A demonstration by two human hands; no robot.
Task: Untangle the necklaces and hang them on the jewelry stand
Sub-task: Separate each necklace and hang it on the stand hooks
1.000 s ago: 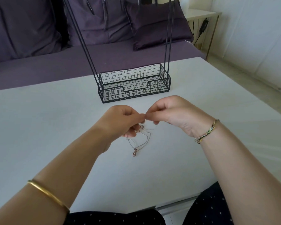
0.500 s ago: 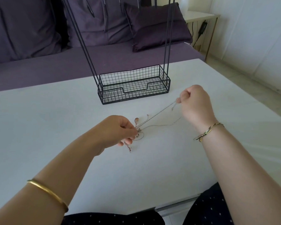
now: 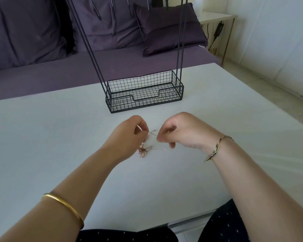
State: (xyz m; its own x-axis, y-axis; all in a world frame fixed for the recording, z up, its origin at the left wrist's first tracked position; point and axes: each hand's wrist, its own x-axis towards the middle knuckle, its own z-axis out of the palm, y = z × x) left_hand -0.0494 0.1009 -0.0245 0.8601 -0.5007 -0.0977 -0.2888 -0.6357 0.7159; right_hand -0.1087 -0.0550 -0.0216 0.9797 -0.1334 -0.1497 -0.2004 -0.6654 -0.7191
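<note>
Thin tangled necklaces (image 3: 148, 148) lie and hang between my hands over the white table (image 3: 42, 145); a rose-gold clump sits under my left fingers and fine chain runs to the right. My left hand (image 3: 131, 135) pinches the chains near the tangle. My right hand (image 3: 180, 132) pinches a strand a few centimetres to the right, fingers curled. The black wire jewelry stand (image 3: 143, 93) stands just beyond the hands, its basket base on the table and its thin uprights rising out of view at the top. Nothing hangs on the visible part of the stand.
A purple sofa with cushions (image 3: 166, 27) lies behind the table. A small white side table (image 3: 217, 16) with a cable is at the back right. The table's near edge is by my lap; pale floor shows at the right.
My right hand, which had pulled a strand out to the right half a second ago, has come back in close to my left hand. The stretched chain has gone slack.
</note>
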